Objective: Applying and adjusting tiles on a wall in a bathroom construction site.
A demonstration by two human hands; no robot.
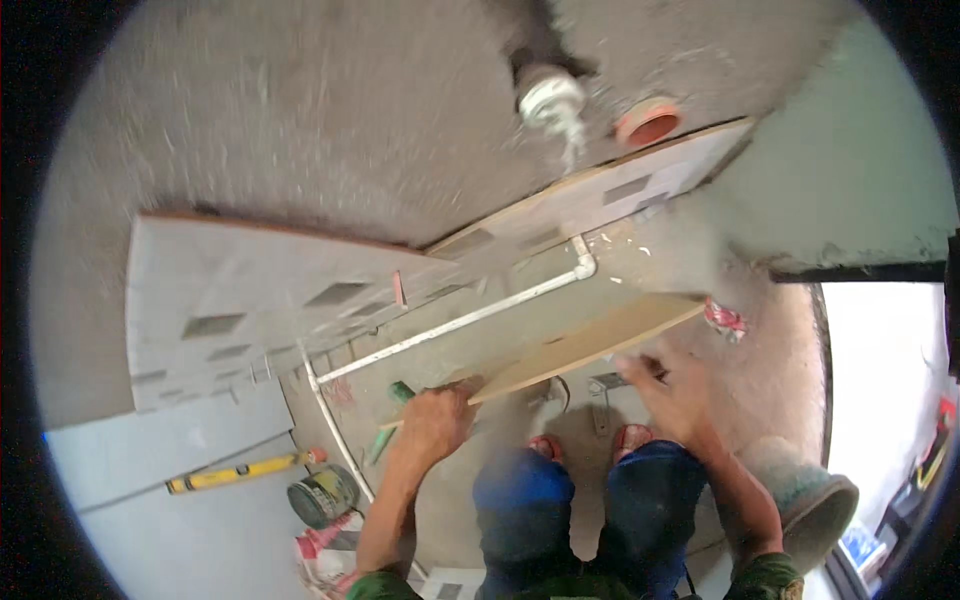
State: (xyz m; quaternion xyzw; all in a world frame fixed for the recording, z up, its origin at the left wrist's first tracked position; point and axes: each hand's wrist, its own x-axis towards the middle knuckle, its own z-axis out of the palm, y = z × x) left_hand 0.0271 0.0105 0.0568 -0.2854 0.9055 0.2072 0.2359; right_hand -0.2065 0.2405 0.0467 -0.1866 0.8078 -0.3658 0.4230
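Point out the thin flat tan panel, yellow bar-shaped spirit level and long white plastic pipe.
Thin flat tan panel [588, 336]: head view, middle of its broad face.
Yellow bar-shaped spirit level [238, 472]: head view, middle of its body.
Long white plastic pipe [452, 325]: head view, on its straight run.

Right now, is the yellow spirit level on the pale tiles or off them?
On them: the yellow spirit level lies with its whole length against the pale tiles, close beside a dark seam.
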